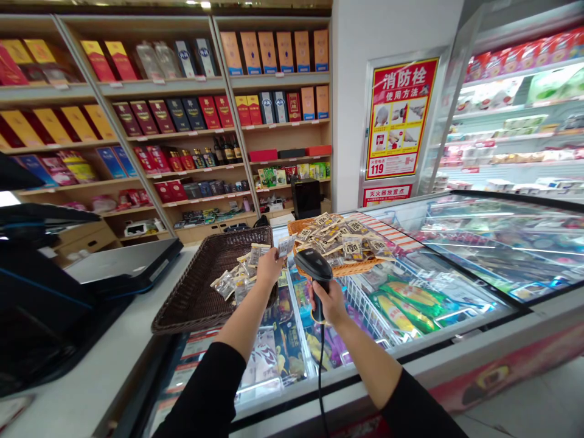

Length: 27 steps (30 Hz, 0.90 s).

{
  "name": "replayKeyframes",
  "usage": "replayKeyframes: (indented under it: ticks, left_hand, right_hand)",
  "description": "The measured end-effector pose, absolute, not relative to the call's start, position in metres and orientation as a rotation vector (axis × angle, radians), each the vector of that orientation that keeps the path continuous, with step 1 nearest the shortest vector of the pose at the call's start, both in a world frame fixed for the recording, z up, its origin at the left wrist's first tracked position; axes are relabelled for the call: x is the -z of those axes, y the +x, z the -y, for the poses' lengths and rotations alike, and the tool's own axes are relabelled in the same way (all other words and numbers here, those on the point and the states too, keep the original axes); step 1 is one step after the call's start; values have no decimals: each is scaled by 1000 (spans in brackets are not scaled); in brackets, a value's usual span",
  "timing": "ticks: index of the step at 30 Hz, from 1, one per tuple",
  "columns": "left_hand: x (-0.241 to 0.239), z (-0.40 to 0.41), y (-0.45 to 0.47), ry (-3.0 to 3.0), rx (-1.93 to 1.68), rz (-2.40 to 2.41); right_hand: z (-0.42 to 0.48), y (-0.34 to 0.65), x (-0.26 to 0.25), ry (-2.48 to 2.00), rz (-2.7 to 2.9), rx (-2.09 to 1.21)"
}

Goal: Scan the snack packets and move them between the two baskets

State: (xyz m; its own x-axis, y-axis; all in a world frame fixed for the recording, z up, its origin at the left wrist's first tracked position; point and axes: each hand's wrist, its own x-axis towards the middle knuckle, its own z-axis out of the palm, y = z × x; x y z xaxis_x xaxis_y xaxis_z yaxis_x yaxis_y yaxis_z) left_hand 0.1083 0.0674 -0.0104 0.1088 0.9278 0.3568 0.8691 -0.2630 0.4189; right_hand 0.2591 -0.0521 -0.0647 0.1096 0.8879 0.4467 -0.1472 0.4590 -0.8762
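Observation:
My left hand (270, 267) pinches a small snack packet (286, 244) above the right edge of a dark brown wicker basket (201, 277). Inside that basket lie several similar packets (241, 275). In my right hand (329, 302) is a black handheld barcode scanner (314, 265), its head tilted up toward the held packet and its cord (321, 377) hanging down. Just beyond the scanner stands an orange wicker basket (351, 268), heaped with a pile of snack packets (340, 237).
Both baskets rest on a glass-topped chest freezer (438, 267) holding bagged goods. At left are a counter (109, 340) and black checkout equipment (41, 286). Shelves of boxed bottles (182, 115) line the back wall. A lit display fridge (515, 128) is at right.

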Motion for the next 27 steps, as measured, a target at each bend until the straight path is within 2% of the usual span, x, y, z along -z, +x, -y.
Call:
replayKeyframes:
  ticks: [3, 7, 10, 13, 19, 22, 27]
  left_hand:
    - [4, -62, 102, 2245, -1013, -1901]
    - [-6, -53, 79, 2041, -1449, -2155]
    - [-7, -52, 61, 1779, -1471, -2285]
    - [-5, -54, 54, 1687, -1425, -2198]
    - [-9, -61, 65, 1850, -1815, -1923]
    - [-18, -68, 94, 2175, -1679, -1687]
    - [-28, -86, 174, 2539, -1115, -1399]
  right_hand:
    - [50, 258, 63, -740, 1098, -933]
    - [45, 260, 61, -714, 891, -944]
    - [41, 263, 62, -740, 776, -949]
    - [39, 265, 64, -758, 723, -969]
    - [27, 278, 60, -738, 673, -902]
    - [16, 289, 59, -748, 635, -819]
    - [4, 301, 63, -770, 502, -765]
